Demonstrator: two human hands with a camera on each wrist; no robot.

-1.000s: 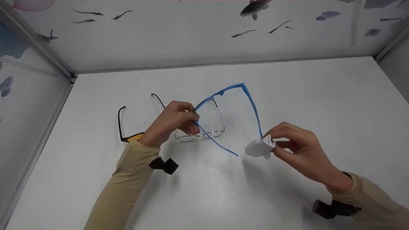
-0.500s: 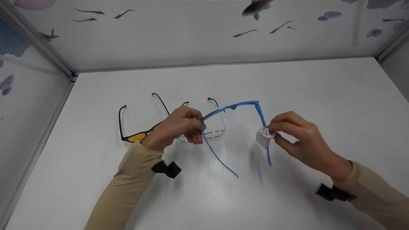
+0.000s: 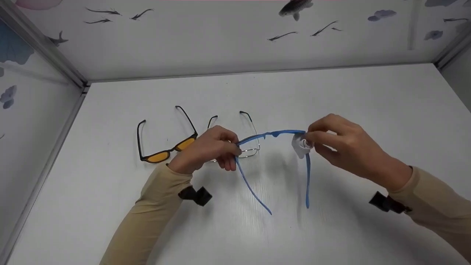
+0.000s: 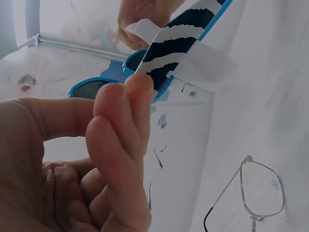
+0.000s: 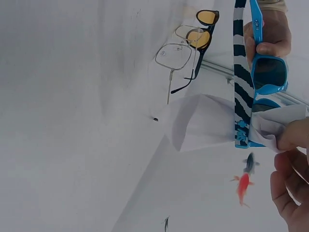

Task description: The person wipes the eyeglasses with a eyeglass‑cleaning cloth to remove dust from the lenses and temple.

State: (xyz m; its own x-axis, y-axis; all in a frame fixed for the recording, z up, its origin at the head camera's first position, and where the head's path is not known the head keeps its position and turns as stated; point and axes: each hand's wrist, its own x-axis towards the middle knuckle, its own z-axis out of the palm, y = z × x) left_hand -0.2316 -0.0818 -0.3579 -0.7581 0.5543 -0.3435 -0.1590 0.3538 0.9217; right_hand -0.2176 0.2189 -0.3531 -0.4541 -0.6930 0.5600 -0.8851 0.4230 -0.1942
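Blue sunglasses [image 3: 290, 131] with dark lenses are raised above the white table, both temples unfolded toward the person. My left hand [image 3: 217, 149] pinches them at the left corner of the frame. At the opposite corner, my right hand [image 3: 342, 143] pinches a white cloth [image 3: 301, 145] folded around the right temple, close by the hinge. The right wrist view shows black and white stripes on that temple [image 5: 239, 63], and the cloth [image 5: 207, 123] spreading out on both sides of it. In the left wrist view, the left hand's fingers [image 4: 118, 159] hide part of the frame.
Black-framed glasses with orange lenses [image 3: 158, 157] lie on the table [image 3: 110, 206] at the left, partly behind the left hand. Thin metal-rimmed glasses [image 5: 174, 55] lie beside them. White panels printed with fish [image 3: 294, 8] stand at the back and left.
The cloth has shifted along the right temple from its tip end to the hinge, with the right hand moving away from the person. The sunglasses' front has tilted down; the left hand shifted slightly right.
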